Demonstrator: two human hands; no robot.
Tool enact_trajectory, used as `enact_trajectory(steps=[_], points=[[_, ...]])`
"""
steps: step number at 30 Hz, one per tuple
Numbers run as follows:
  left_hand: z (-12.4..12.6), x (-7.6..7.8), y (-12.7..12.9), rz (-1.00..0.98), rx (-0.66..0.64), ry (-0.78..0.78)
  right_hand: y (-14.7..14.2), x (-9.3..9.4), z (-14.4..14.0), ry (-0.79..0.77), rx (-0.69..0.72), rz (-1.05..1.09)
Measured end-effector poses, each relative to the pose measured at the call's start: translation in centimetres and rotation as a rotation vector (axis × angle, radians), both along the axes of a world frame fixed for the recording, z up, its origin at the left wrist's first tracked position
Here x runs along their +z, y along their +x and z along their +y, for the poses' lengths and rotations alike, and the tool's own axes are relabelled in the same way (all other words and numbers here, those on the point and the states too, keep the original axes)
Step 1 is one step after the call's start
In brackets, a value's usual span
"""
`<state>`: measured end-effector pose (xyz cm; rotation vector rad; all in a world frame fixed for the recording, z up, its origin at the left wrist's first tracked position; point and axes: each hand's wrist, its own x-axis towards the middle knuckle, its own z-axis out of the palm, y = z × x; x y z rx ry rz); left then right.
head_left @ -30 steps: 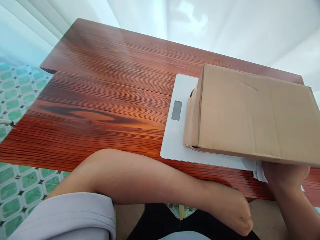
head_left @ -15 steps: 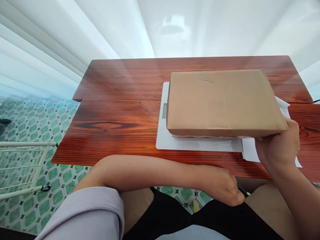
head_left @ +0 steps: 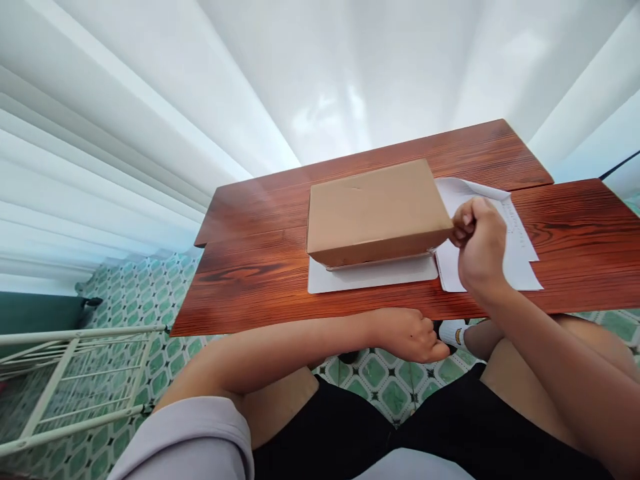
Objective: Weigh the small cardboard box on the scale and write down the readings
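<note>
A brown cardboard box (head_left: 375,210) lies on a flat white kitchen scale (head_left: 370,279) on the table. The box covers most of the scale. My right hand (head_left: 483,243) is at the box's near right corner, with its fingers curled closed against that corner. Under and behind this hand lie white paper sheets (head_left: 517,267), one with small writing along its edge. My left hand (head_left: 417,337) is a closed fist at the table's front edge, apart from the box. Its palm side is hidden, so whether anything is in it does not show.
The reddish wooden table (head_left: 240,267) has stepped ends where its boards are offset. White curtains (head_left: 320,73) hang behind it. A pale metal rack (head_left: 65,373) stands at the left on the green tiled floor (head_left: 165,287).
My view has turned and drawn back. The right end of the box has come lower, and more of the paper beside it shows. My right hand stays at the same corner; the left stays closed.
</note>
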<state>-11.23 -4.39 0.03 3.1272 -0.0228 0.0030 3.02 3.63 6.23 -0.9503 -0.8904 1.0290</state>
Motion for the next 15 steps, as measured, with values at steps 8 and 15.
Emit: enact_trajectory(steps=[8, 15], points=[[-0.1, 0.1, -0.6, -0.072, -0.094, 0.105, -0.1, 0.0, 0.5, 0.001, 0.017, -0.042], [-0.2, 1.4, -1.2, -0.047, -0.093, 0.246, -0.1, 0.4, 0.4, 0.033, 0.041, -0.018]])
